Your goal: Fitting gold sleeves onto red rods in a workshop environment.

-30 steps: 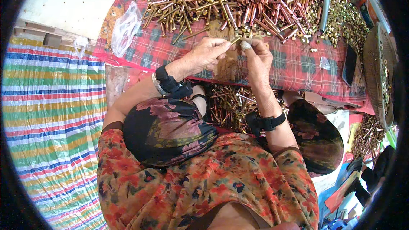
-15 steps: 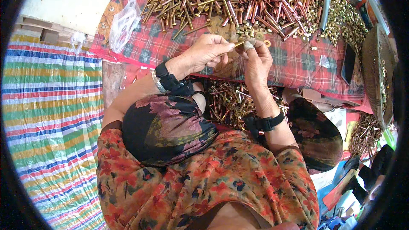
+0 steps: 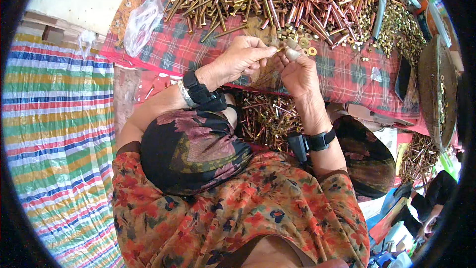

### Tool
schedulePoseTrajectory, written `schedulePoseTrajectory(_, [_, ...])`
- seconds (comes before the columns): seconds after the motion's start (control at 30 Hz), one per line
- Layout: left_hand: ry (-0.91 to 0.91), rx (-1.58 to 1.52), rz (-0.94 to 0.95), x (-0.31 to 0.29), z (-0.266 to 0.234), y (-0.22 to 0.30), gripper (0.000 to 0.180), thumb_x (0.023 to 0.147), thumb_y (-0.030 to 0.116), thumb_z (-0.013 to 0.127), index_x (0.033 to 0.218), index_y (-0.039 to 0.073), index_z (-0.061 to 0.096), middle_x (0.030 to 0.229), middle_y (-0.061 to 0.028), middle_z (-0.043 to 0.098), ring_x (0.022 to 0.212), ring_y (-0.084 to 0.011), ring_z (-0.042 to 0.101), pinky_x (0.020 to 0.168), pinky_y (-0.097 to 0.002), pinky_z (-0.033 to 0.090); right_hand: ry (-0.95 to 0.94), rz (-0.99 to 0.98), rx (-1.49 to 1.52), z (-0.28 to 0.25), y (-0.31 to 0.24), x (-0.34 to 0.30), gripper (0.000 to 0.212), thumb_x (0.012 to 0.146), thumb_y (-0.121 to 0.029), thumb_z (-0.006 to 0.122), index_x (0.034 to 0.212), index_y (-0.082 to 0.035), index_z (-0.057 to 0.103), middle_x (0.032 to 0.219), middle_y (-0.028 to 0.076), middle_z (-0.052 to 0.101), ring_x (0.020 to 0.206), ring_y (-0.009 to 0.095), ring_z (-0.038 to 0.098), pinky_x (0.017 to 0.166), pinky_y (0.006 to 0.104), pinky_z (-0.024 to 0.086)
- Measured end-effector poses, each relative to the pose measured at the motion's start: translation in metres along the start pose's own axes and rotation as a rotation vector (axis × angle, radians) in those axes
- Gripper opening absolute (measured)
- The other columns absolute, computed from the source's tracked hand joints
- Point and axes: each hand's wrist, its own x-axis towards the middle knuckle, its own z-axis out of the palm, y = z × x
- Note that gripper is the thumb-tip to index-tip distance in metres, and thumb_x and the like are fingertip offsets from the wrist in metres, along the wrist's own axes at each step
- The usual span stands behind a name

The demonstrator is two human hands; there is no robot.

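Above the near edge of a plaid cloth, my hands meet. My left hand point(image 3: 243, 58) is closed, thumb and forefinger pinching a small gold-coloured metal piece point(image 3: 281, 49); most of it is hidden, so its kind is unclear. My right hand point(image 3: 300, 73) is turned palm up, with curled fingers and a pale-covered thumb closed at the other end of that piece. Whatever its fingertips hold is too small to make out. Just beyond lie several flat washers point(image 3: 304, 42) and small nuts. Farther back spreads a heap of long gold and coppery bolts and tubes point(image 3: 238, 0).
Small nuts point(image 3: 396, 27) are piled at the far right, near a dark phone-like slab point(image 3: 403, 77). A shallow basket point(image 3: 436, 94) stands beyond it. More metal parts point(image 3: 265, 114) lie below, between my knees. A clear plastic bag point(image 3: 142, 25) rests on the plaid cloth point(image 3: 191, 47).
My right hand has rolled so its palm faces up more, and its wrist strap has turned with it. My left hand keeps its pinch, nearly in place.
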Motion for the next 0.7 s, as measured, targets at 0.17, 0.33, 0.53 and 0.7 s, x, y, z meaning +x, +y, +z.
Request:
schedulePoseTrajectory(0.17, [0.032, -0.044, 0.027, 0.0, -0.004, -0.001, 0.016, 0.085, 0.02, 0.065, 0.082, 0.006, 0.057, 0.066, -0.0001, 0.054, 0.044, -0.0009, 0.039, 0.036, -0.0154, 0.026, -0.012, -0.043, -0.275, 0.019, 0.0, -0.004, 0.036, 0.08, -0.008, 0.066, 0.113, -0.004, 0.052, 0.099, 0.007, 0.062, 0.084, 0.017, 0.059, 0.074, 0.0302, 0.046])
schedulePoseTrajectory(0.33, [0.059, -0.071, 0.068, -0.002, -0.005, 0.006, 0.013, 0.084, 0.017, 0.066, 0.08, 0.006, 0.058, 0.065, 0.0002, 0.055, 0.046, -0.0015, 0.04, 0.038, -0.0155, 0.027, -0.058, -0.052, -0.593, 0.023, -0.02, 0.009, 0.03, 0.081, -0.012, 0.067, 0.108, -0.002, 0.058, 0.087, 0.004, 0.064, 0.076, 0.013, 0.06, 0.068, 0.0253, 0.048])
schedulePoseTrajectory(0.53, [0.132, -0.019, 0.199, 0.005, -0.018, 0.005, 0.015, 0.083, 0.018, 0.066, 0.076, 0.006, 0.061, 0.064, 0.0029, 0.055, 0.051, -0.0021, 0.042, 0.046, -0.0167, 0.032, 0.536, -0.886, -2.248, -0.019, -0.064, 0.05, 0.018, 0.077, -0.018, 0.061, 0.092, -0.008, 0.064, 0.09, 0.013, 0.061, 0.084, 0.035, 0.059, 0.071, 0.0465, 0.047])
schedulePoseTrajectory(0.7, [0.233, 0.14, 0.274, 0.003, -0.023, 0.006, 0.016, 0.083, 0.021, 0.066, 0.079, 0.006, 0.062, 0.064, 0.0035, 0.055, 0.053, -0.0015, 0.041, 0.048, -0.0166, 0.031, 0.585, -0.771, -2.34, -0.013, -0.071, 0.05, 0.019, 0.076, -0.016, 0.061, 0.094, -0.009, 0.062, 0.091, 0.013, 0.061, 0.085, 0.035, 0.058, 0.072, 0.0462, 0.046])
